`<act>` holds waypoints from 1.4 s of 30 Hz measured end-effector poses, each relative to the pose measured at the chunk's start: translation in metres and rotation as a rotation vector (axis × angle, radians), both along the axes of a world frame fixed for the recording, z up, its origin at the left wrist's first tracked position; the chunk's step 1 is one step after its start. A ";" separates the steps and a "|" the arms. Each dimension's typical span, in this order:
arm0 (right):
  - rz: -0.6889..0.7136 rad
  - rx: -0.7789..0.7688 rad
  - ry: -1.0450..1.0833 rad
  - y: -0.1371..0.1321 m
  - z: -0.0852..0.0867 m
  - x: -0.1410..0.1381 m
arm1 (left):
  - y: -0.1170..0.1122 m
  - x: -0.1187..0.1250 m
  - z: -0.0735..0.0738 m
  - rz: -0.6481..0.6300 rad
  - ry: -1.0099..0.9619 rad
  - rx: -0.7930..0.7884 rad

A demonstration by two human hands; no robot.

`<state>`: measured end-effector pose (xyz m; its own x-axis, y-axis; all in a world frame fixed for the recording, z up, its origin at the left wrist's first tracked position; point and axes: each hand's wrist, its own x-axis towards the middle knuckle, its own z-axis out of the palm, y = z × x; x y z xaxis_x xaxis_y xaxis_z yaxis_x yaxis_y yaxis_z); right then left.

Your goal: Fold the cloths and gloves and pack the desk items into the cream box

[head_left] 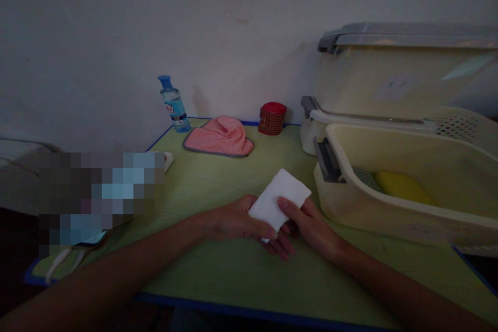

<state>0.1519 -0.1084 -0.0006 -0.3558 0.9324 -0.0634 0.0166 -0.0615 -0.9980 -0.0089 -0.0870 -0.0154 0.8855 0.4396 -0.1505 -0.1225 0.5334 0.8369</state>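
Wall, pale and bare, fills the upper half of the frame in dim light. Below it, a green table with a blue edge is spread across the lower half. At the right side of the frame, a cream lidded bin is set against the wall, and a cream open basket with a grey handle is placed in front of it, on the table. A blurred block is seen at the left middle of the frame; what lies beneath it cannot be told. Two bare forearms are brought in from the bottom corners and meet just below the centre. The left hand is closed on the lower left of a white folded cloth, with the thumb laid over its edge. The right hand is closed on the cloth's lower right, thumb on top and fingers tucked beneath. The cloth is held tilted just above the table, at the centre of the frame, near the basket's handle. Further back, above the centre, a pink cloth with a dark border is laid in a heap. To its left a clear bottle with a blue cap is stood upright by the wall. To its right, a small red tub is set. A yellow object is seen inside the basket.
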 end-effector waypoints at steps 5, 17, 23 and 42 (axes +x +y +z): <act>-0.003 -0.038 0.066 0.001 -0.004 0.000 | 0.001 -0.001 0.002 -0.031 -0.020 0.021; 0.037 -0.053 0.139 0.004 -0.008 0.001 | 0.001 -0.002 0.005 -0.050 -0.005 0.011; -0.091 -0.010 0.144 0.005 -0.011 0.001 | -0.001 -0.002 0.007 -0.052 0.025 0.043; 0.132 -0.056 -0.021 0.002 -0.009 0.005 | 0.010 -0.003 0.006 0.478 0.150 0.259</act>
<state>0.1564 -0.1064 -0.0094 -0.4729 0.8725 -0.1228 0.0492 -0.1130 -0.9924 -0.0119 -0.0773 -0.0091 0.5561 0.8259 -0.0933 -0.1698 0.2227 0.9600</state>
